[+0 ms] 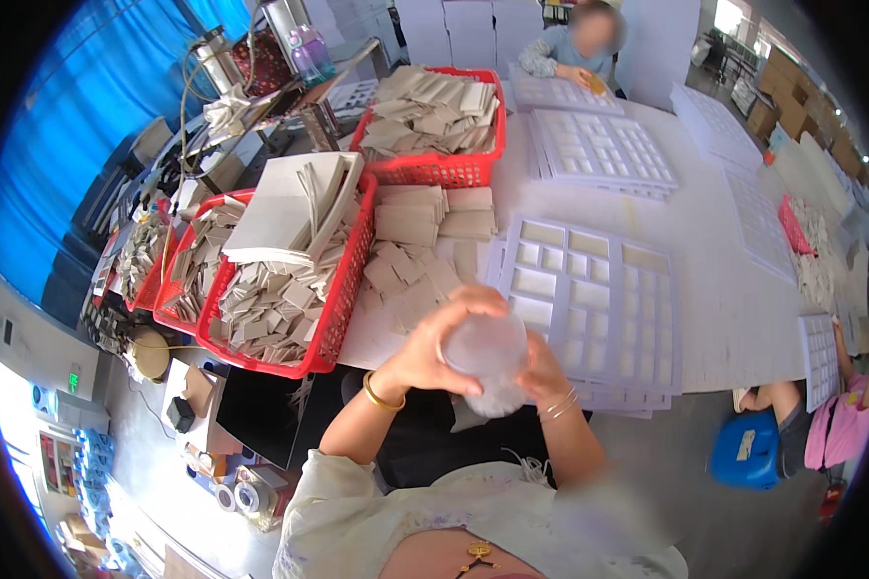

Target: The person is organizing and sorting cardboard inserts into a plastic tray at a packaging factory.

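Close to my body, at the table's near edge, both hands hold a translucent round plastic container [489,345]. A frosted circular face points up and a clear, rounded part shows below it. My left hand [436,345] curves around its left side, the thumb low and the fingers over the top. On the other side my right hand [542,374] grips it, its fingers partly hidden behind the container. What is inside cannot be made out. Loose grey card pieces [396,275] lie just beyond my left hand. Beyond my right hand is a stack of white compartment trays [612,318].
Red baskets [333,323] full of card pieces line the left side, one topped with larger sheets [294,207]. More white trays [603,150] lie farther back, where a person [579,53] works. At right, another person sits near a blue stool [746,452].
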`<action>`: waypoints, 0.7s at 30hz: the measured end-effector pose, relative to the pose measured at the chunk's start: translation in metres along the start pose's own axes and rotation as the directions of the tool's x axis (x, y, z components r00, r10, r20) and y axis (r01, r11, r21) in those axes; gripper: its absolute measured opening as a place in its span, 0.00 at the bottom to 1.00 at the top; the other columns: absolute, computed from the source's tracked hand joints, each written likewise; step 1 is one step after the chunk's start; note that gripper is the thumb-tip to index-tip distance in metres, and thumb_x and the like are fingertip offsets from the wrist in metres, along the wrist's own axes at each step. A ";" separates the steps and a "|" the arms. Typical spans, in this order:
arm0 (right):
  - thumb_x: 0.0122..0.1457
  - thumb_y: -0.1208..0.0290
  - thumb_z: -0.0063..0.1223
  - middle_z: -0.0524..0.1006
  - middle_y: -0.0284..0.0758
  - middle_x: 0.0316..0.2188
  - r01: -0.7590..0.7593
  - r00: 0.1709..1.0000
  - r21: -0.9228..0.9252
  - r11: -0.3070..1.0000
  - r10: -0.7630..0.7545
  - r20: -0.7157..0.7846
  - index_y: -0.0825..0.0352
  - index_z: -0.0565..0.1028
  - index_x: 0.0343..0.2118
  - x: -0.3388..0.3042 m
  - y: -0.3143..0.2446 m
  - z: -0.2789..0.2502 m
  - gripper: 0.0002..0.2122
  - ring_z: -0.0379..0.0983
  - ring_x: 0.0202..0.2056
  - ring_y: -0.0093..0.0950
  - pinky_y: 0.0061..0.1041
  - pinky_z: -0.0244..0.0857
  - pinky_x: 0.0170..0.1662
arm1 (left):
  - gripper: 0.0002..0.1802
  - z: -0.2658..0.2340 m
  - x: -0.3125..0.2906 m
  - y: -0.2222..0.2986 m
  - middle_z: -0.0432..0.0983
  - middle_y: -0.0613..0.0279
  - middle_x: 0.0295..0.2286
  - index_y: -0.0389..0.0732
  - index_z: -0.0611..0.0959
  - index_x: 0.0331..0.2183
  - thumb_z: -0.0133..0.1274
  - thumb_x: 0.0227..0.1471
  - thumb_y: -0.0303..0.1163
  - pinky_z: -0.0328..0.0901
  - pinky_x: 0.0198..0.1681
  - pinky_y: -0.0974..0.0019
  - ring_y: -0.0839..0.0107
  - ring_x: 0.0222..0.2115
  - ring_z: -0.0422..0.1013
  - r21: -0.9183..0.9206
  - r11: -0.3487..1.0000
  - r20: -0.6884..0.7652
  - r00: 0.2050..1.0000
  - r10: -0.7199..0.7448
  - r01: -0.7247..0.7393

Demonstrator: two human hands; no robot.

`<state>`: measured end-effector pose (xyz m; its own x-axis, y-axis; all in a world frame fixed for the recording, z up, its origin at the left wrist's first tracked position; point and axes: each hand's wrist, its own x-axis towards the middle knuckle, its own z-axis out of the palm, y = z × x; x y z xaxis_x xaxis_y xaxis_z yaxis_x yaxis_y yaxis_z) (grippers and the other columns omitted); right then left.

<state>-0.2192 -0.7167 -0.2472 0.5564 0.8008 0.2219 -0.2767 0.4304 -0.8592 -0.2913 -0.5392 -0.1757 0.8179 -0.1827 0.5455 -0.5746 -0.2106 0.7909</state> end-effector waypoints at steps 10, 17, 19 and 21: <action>0.45 0.49 0.65 0.66 0.37 0.53 -0.202 0.951 0.171 0.964 0.152 0.268 0.69 0.57 0.60 0.016 -0.020 0.011 0.44 0.64 0.53 0.28 0.31 0.58 0.56 | 0.41 -0.033 0.020 0.025 0.66 0.47 0.51 0.37 0.76 0.48 0.68 0.32 0.47 0.54 0.57 0.54 0.53 0.55 0.61 -0.198 0.977 0.317 0.948 -0.012 0.078; 0.59 0.48 0.45 0.66 0.39 0.54 -0.296 0.954 0.845 0.445 0.169 0.246 0.63 0.60 0.57 0.000 -0.003 0.032 0.29 0.65 0.54 0.39 0.47 0.61 0.54 | 0.32 -0.022 0.030 0.043 0.72 0.51 0.42 0.41 0.82 0.42 0.66 0.28 0.37 0.63 0.48 0.56 0.54 0.45 0.69 0.256 0.961 0.263 0.964 0.029 -0.099; 0.60 0.49 0.44 0.67 0.39 0.53 -0.311 0.947 0.843 0.439 0.222 0.233 0.62 0.62 0.56 -0.008 -0.005 0.036 0.27 0.66 0.53 0.40 0.50 0.63 0.52 | 0.32 -0.012 0.031 0.045 0.72 0.51 0.42 0.43 0.82 0.42 0.66 0.27 0.37 0.63 0.48 0.56 0.54 0.44 0.68 0.303 0.947 0.281 0.960 0.019 -0.108; 0.61 0.50 0.43 0.69 0.38 0.50 -0.212 0.959 0.847 0.488 0.269 0.085 0.61 0.64 0.53 -0.013 0.002 0.032 0.24 0.70 0.49 0.39 0.49 0.68 0.48 | 0.31 -0.002 0.030 0.046 0.71 0.52 0.42 0.46 0.82 0.41 0.64 0.25 0.34 0.63 0.47 0.57 0.55 0.44 0.68 0.362 0.927 0.267 0.964 -0.002 -0.098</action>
<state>-0.2521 -0.7131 -0.2370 0.3930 0.9193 0.0213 -0.9163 0.3934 -0.0755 -0.2929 -0.5522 -0.1226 0.7815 -0.4317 0.4505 -0.6238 -0.5247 0.5793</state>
